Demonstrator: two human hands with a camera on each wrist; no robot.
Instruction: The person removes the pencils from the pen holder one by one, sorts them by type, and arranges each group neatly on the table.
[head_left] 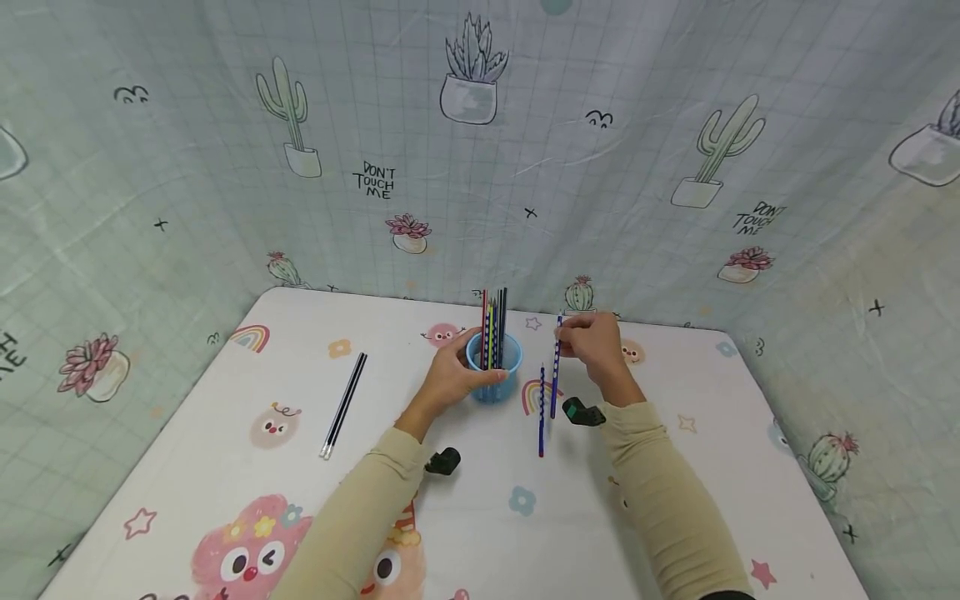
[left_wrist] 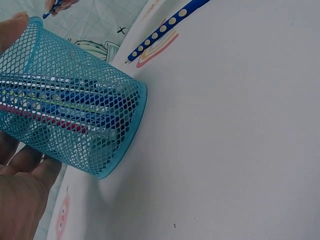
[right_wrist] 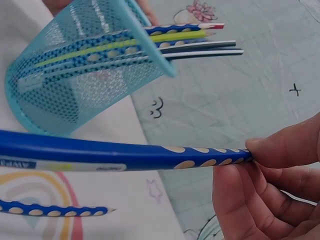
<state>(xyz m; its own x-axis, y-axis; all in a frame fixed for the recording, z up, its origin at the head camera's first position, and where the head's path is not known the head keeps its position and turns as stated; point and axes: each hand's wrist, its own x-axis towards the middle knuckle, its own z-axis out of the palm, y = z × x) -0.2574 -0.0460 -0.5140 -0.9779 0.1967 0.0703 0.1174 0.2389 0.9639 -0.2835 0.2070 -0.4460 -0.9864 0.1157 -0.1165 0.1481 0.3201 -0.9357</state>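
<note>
My left hand (head_left: 457, 373) grips a light-blue mesh pencil cup (left_wrist: 75, 95), fingers round its far side and thumb across the near side. Several pencils (right_wrist: 185, 37) stand in the cup, blue, yellow and dark ones, their upper ends above the rim. To its right, my right hand (head_left: 592, 337) pinches a blue pencil (right_wrist: 90, 150) near its upper end between thumb and fingers. That pencil has pale oval grip dimples and hangs nearly upright beside the cup. Another dimpled blue pencil (head_left: 542, 412) lies on the table just left of it, its red end toward me.
Two dark pencils (head_left: 345, 404) with pale ends lie side by side on the left of the table. The white tabletop (head_left: 480, 517) carries printed cartoon figures. A cactus-print cloth (head_left: 525, 167) stands behind the table and at both sides.
</note>
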